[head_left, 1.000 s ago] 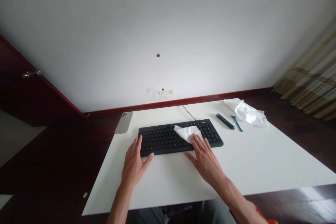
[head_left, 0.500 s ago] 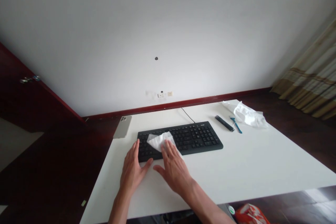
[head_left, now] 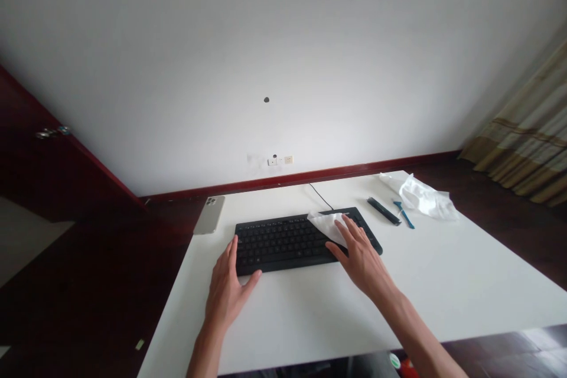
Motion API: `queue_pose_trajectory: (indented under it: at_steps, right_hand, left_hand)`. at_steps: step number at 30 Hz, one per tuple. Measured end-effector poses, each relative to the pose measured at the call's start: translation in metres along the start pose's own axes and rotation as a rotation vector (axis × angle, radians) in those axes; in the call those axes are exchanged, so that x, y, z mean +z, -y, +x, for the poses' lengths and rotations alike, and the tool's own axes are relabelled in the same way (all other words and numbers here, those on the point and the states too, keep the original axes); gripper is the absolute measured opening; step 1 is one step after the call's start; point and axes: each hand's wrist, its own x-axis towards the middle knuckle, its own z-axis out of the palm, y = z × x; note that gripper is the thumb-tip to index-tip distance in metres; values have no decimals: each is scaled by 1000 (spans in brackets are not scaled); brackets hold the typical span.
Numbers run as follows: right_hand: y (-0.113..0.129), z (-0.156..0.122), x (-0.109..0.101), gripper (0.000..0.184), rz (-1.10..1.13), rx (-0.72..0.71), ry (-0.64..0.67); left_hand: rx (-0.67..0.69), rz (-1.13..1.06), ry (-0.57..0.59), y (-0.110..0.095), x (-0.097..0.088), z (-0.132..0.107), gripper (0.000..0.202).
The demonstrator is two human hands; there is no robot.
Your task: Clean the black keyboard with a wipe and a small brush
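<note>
A black keyboard (head_left: 283, 242) lies on the white table (head_left: 301, 307). At its left end is my left hand (head_left: 228, 286), with fingers against the side edge and the thumb spread along the front corner. That hand is open and steadies the keyboard without wrapping round it. My right hand (head_left: 361, 257) rests over the number-pad end, fingers stretched out and slightly apart. Under those fingers a white wipe (head_left: 328, 224) covers some keys. Part of the wipe and the right-hand keys are hidden by the hand.
A phone (head_left: 209, 214) lies at the table's left edge. Right of the keyboard are a black strip-like object (head_left: 383, 211), a small blue tool (head_left: 404, 215) and a crumpled clear plastic bag (head_left: 425, 198). The keyboard's cable (head_left: 321, 195) runs off the back edge.
My right hand has slid the wipe rightward across the keyboard, from the left-middle keys to the number-pad end. My left hand has stayed at the left end.
</note>
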Motion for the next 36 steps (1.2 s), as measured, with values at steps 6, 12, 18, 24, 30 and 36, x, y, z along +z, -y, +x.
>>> queue_pose_trajectory:
  at_steps: [6,12,18,24,30,36]
  right_hand:
    - [55,18,37,68,45,-82,140]
    - [146,6,60,72,74,-238,303]
    - [139,-7,46,68,67,-252,314]
    - [62,-5,28,67,-26,-108,208]
    - [24,6,27,66,-98,-64,110]
    - [78,32,48,69,-80,-94,209]
  left_hand:
    - [-13,-31,-14,-3,-2,0,96]
    - [-2,-61,-18,1,0,1,98]
    - [-29,-66,-21,3,3,1,98]
    - [-35,-70,-23,-1,0,1,98]
    - [-93,-75,-31,-2,-2,0,102]
    - [-113,-76,-89,-2,-2,2,118]
